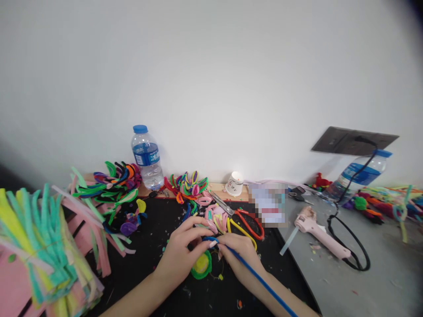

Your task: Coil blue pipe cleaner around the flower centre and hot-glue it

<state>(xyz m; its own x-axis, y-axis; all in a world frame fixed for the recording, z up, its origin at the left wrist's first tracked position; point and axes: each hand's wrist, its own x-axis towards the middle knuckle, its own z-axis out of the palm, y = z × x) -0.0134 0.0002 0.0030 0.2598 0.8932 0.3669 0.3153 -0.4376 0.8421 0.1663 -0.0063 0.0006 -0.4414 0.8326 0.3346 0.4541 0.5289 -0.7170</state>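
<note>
In the head view, both hands meet over a black mat [155, 246]. My left hand [180, 248] is closed, thumb and fingers pinching one end of a blue fuzzy stem [261, 279]. My right hand [239, 253] is closed on the same stem close beside it. From there the stem runs down to the right across my right forearm. Just below my left fingers lies a green and yellow round piece [201, 265]. Pink and yellow loops [216, 219] lie right beyond the hands. Scissors with red handles [251, 223] rest beyond my right hand.
Bundled pastel stems [49, 246] fill the left side. A water bottle [147, 158] stands by the wall near a paper cup [234, 184]. A pink glue gun [322, 237] with a black cord lies right, near a tilted bottle [358, 176]. Colourful looped pieces [187, 185] sit at the back.
</note>
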